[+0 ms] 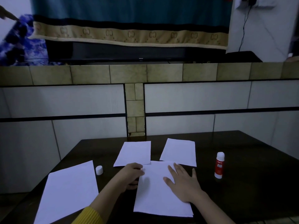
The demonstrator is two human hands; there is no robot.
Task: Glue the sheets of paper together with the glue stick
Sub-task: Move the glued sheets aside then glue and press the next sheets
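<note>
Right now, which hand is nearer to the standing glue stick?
Right. The right hand lies flat on the middle sheet, just left of the glue stick; the left hand holds that sheet's far left edge.

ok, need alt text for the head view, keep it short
A person's right hand presses flat on a white sheet in the middle of a dark table, while the left hand grips its left edge. Three more sheets lie around it; an uncapped glue stick stands to the right and its white cap sits to the left.
</note>
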